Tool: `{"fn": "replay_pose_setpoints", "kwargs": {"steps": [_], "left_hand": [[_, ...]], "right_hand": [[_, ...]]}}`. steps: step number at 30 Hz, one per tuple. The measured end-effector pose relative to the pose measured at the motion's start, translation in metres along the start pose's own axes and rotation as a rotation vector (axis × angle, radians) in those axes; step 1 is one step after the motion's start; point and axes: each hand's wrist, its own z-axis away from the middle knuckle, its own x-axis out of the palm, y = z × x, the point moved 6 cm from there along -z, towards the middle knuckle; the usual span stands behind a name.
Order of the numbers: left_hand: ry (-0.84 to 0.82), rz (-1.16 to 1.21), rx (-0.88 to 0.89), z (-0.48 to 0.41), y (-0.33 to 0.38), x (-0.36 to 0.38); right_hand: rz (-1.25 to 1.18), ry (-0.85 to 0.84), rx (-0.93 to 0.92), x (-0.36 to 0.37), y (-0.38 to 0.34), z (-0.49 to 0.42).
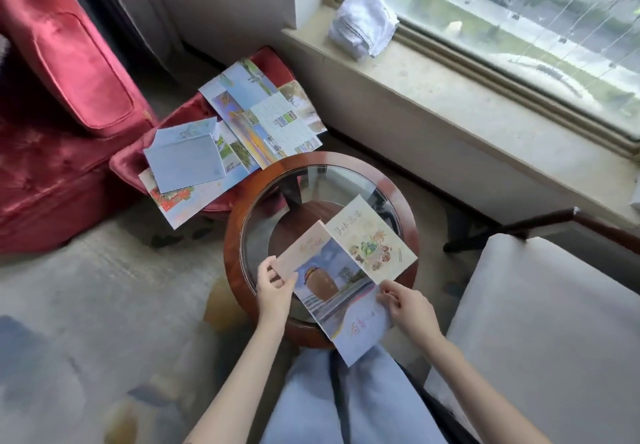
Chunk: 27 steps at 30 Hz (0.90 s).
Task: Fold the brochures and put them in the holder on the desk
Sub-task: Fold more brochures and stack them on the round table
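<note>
At lower centre, your left hand (pixel 273 287) and right hand (pixel 405 308) pinch the illustrated paper brochure (pixel 332 287), seemingly half-folded; square edges before creasing.

The brochure (pixel 346 270) bears Chinese characters on its cream panel and red ones below. None reads clearly.

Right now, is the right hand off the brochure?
No, the right hand pinches the right edge of the brochure, while the left hand grips its left panel.
</note>
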Motion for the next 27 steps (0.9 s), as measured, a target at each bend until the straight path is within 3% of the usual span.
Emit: {"fn": "replay_pose_setpoints", "kwargs": {"steps": [6,22,27], "left_hand": [[0.198,-0.067,-0.119,-0.032,-0.050,-0.006],[0.230,-0.517,0.156,-0.113,-0.052,0.017],[0.256,-0.527,0.130,-0.121,-0.061,0.019]], "right_hand": [[0.179,-0.122,-0.057,0.033,0.017,-0.047],[0.231,-0.200,-0.035,0.106,0.040,-0.107],[0.254,-0.224,-0.010,0.112,0.039,-0.114]]}}
